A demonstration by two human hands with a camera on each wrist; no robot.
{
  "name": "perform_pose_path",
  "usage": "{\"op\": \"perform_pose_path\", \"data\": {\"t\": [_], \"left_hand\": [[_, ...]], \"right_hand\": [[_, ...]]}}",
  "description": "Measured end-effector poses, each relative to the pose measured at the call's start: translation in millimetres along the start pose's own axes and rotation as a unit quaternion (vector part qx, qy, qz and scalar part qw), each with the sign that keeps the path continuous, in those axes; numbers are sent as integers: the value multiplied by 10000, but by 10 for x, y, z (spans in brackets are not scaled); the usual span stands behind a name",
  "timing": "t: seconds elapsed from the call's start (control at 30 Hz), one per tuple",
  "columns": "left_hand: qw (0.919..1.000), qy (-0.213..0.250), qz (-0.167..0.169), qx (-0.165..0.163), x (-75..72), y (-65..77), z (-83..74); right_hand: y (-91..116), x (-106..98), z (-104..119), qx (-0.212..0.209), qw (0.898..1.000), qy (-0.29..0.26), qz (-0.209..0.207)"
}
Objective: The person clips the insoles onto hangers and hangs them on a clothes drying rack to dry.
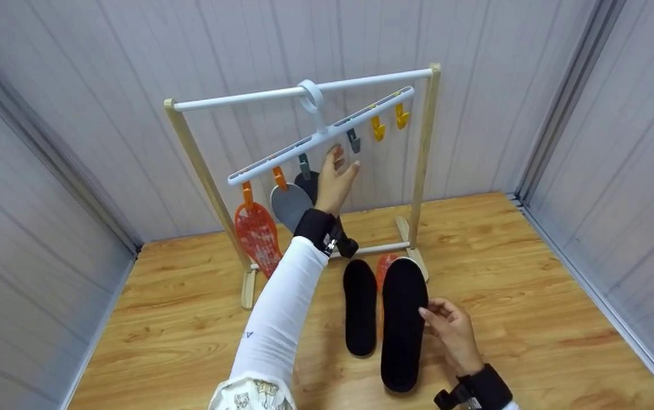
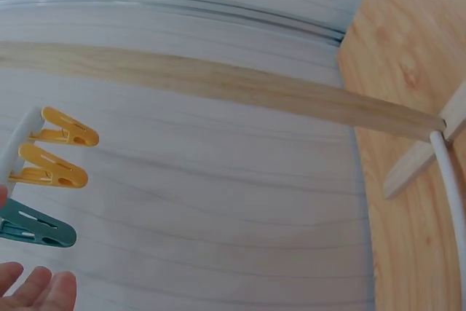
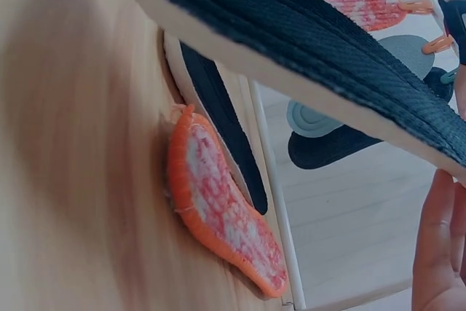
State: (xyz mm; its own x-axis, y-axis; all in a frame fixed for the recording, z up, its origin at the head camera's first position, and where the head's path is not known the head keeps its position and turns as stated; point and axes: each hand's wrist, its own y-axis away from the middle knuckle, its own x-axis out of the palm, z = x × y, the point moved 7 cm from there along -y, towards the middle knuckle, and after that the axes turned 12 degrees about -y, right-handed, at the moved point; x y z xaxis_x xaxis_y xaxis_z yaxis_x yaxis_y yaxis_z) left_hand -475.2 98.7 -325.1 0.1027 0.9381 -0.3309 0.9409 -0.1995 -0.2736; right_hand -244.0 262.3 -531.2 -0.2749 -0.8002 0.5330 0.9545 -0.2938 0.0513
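Observation:
My right hand (image 1: pixel 455 333) pinches the right edge of a black insole (image 1: pixel 401 324), which is raised off the floor with its light side edge showing in the right wrist view. Up at the white clip hanger (image 1: pixel 276 160), my left hand (image 1: pixel 334 187) has its fingers spread just below a grey-green clip (image 1: pixel 354 140). That clip (image 2: pixel 36 225) lies between the fingertips in the left wrist view, with no insole in it. Left of this hand hang an orange-red patterned insole (image 1: pixel 257 233), a grey insole (image 1: pixel 291 206) and a dark insole (image 1: pixel 307 181), each from a clip.
A second black insole (image 1: pixel 360 307) lies on the wood floor beside an orange-red one (image 3: pixel 226 209), partly hidden in the head view. Two yellow clips (image 1: pixel 379 130) hang at the hanger's right end. The rack's wooden post (image 1: pixel 425 154) stands right, before a panelled wall.

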Motion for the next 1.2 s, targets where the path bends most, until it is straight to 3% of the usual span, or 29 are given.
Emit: {"op": "perform_pose_path", "data": {"t": [0.2, 0.4, 0.63, 0.8, 1.0, 1.2], "left_hand": [[9975, 662, -224, -129, -78, -70, -2], [9901, 1367, -157, -261, -79, -88, -191], [9927, 1167, -162, -243, -82, -126, -307], [9914, 1251, -268, -290, -64, -130, -214], [9906, 1246, -426, -381, -14, -244, -74], [9876, 1450, -437, -418, -41, -244, -46]], "right_hand": [[78, -16, -33, 38, 9997, 236, -111], [123, -52, -42, 11, 9996, 206, -215], [181, -1, -123, -43, 9997, 185, -153], [190, -4, -178, -67, 9996, 259, -80], [165, 45, -188, -47, 9994, 333, -40], [126, 76, -195, 8, 9993, 361, 50]]}}
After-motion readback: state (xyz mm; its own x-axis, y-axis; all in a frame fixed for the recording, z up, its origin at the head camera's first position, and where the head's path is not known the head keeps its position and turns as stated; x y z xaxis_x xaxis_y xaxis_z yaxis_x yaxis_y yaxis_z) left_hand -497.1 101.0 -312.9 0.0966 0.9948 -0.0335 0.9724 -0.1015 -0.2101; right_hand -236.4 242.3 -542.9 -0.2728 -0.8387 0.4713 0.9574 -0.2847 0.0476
